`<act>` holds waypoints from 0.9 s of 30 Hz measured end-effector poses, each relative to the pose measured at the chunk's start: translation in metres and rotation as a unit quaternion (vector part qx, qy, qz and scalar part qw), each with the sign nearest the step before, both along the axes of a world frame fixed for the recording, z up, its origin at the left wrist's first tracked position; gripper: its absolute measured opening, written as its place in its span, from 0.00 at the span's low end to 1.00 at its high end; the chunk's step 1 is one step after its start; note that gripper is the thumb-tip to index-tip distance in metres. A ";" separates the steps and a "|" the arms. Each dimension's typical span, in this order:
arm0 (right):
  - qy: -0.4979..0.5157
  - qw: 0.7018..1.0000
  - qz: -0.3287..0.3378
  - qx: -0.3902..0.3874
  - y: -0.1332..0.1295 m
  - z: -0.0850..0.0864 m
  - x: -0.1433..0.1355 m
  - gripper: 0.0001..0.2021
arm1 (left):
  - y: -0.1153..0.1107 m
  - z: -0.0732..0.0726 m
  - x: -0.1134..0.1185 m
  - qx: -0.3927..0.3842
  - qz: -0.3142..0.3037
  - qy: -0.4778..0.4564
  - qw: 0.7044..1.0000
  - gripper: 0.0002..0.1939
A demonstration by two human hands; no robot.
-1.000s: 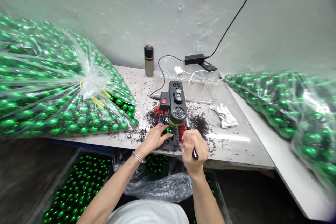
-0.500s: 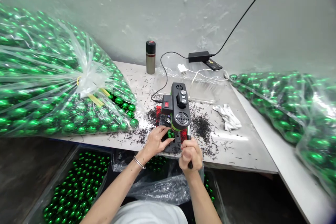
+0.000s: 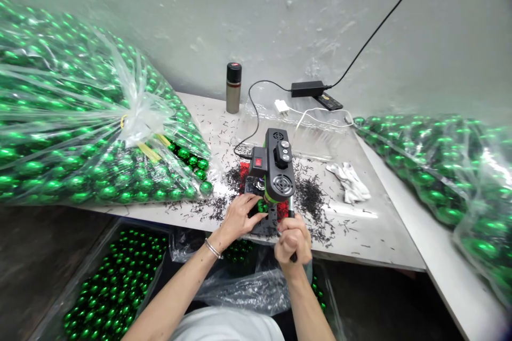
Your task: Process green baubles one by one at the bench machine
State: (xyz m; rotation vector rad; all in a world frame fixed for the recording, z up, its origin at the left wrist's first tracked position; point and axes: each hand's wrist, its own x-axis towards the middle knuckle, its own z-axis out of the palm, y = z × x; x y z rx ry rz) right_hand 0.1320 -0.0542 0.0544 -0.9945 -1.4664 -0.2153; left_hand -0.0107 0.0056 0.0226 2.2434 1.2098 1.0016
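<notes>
My left hand [image 3: 241, 215] pinches a shiny green ball ornament [image 3: 262, 205] between thumb and fingers, under the head of a small black bench press [image 3: 280, 165] with a red switch. My right hand [image 3: 294, 238] is wrapped around the black lever handle [image 3: 292, 215] at the press's right side. The press's base [image 3: 262, 228] is black, with red patches at its sides. Part of the ornament is hidden by the press head and my fingers. Many small black slivers [image 3: 310, 195] lie scattered around the press.
A tied clear bag of green balls [image 3: 80, 133] fills the left; another bag [image 3: 432, 165] lies right. Behind the press are a bottle [image 3: 233, 88], a power adapter [image 3: 307, 89] and a clear plastic tray [image 3: 316, 144]. White gloves [image 3: 349, 183] lie right. Below, an open bag [image 3: 116, 282] holds green balls.
The view has shifted slightly, so the scene sits a little further right. Both hands keep their holds on the ornament and the lever handle, with little visible movement.
</notes>
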 end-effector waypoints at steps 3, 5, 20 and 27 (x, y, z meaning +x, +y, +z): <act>-0.003 1.000 -0.006 -0.006 -0.001 0.003 -0.003 0.17 | 0.000 0.000 0.000 -0.002 0.000 -0.002 1.000 0.16; -0.005 1.000 -0.010 -0.009 -0.001 0.002 -0.004 0.17 | 0.000 -0.001 0.000 -0.002 0.001 -0.001 1.000 0.16; 0.006 1.000 0.016 -0.007 0.002 0.024 -0.001 0.18 | 0.001 -0.001 -0.001 0.002 -0.004 -0.004 1.000 0.17; 0.081 0.996 -0.001 -0.025 0.003 0.067 -0.008 0.17 | 0.005 -0.004 0.000 -0.004 -0.007 -0.016 1.000 0.17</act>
